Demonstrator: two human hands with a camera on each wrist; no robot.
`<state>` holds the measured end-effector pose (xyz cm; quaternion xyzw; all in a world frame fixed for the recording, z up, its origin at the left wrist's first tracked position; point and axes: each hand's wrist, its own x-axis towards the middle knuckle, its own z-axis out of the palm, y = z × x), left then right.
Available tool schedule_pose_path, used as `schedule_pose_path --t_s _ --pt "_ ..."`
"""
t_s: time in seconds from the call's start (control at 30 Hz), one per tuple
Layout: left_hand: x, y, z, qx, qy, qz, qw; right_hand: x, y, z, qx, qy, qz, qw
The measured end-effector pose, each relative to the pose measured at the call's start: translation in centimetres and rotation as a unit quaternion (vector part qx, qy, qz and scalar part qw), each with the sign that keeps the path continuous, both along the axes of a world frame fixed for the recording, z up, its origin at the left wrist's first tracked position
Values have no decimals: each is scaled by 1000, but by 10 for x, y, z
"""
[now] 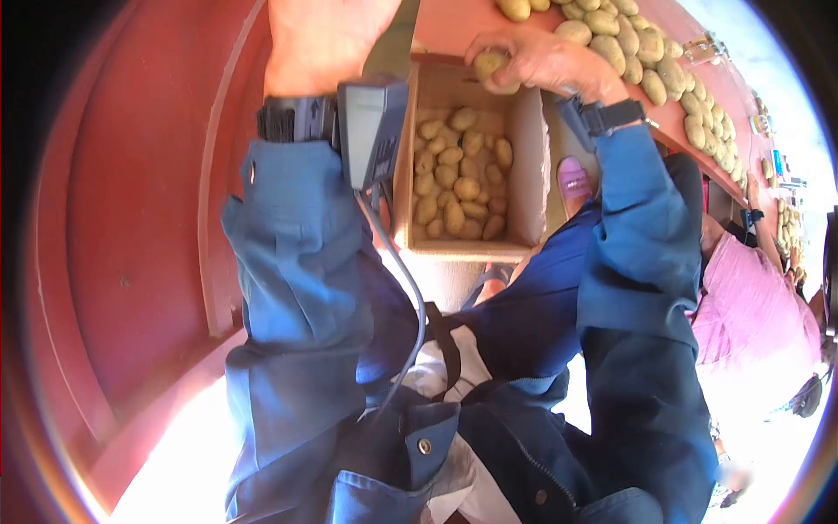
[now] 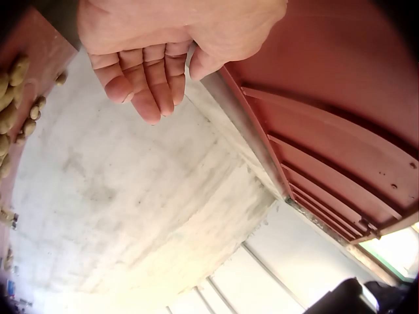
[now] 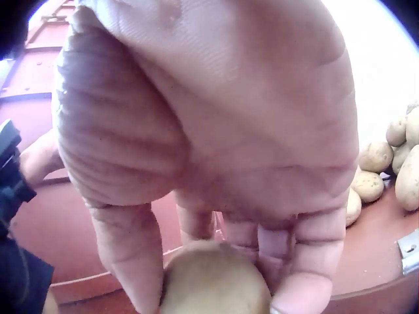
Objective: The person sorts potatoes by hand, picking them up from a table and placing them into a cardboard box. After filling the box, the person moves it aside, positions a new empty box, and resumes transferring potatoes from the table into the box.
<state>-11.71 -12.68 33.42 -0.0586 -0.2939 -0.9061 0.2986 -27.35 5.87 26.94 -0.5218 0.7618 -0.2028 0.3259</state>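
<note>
Right hand [image 3: 209, 131], foremost, has its grip around a potato [image 3: 216, 284] at the far right corner of the cardboard box [image 1: 529, 166], a presumably light, stiff but bruisable load best held round its middle, while the left hand [image 1: 323, 44] has its grip released.

Smooth potato [image 3: 213, 281]; matt cardboard box [image 1: 527, 170]; cloth sleeve [image 1: 633, 244]; metal fitting [image 3: 410, 252].
</note>
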Motion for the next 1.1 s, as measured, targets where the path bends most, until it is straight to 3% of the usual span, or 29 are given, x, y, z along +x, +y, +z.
schedule_pose_path --t_s 0.03,0.13,0.23,0.33,0.47,0.6,0.73,0.77,0.87,1.1 --pt "-3 1 -2 5 1 -7 1000 -2 2 -4 -62 46 39 996" --pt "-4 6 1 17 -9 -2 1000 2 4 9 -7 -1 -55 998" --pt "-7 11 3 32 -24 5 999 -28 5 -11 -10 88 -42 995" --pt "-8 13 3 31 -29 12 999 -48 5 -34 -114 59 -217 968" --pt "-8 14 1 43 -31 7 999 -68 -2 -47 -130 253 -337 898" --pt "1 23 11 47 -37 1 998 -57 -18 -35 -121 285 -327 893" --pt "0 24 11 60 -50 -14 997 -89 -43 -72 -89 256 -341 900" --pt "-7 3 -10 64 -13 -62 996 -104 -50 -92 -97 283 -329 895" --pt "-9 10 -8 73 -29 -42 996 -74 -53 -64 -74 270 -360 890" --pt "0 31 13 63 -38 -28 997 -44 -56 -53 -46 286 -252 924"
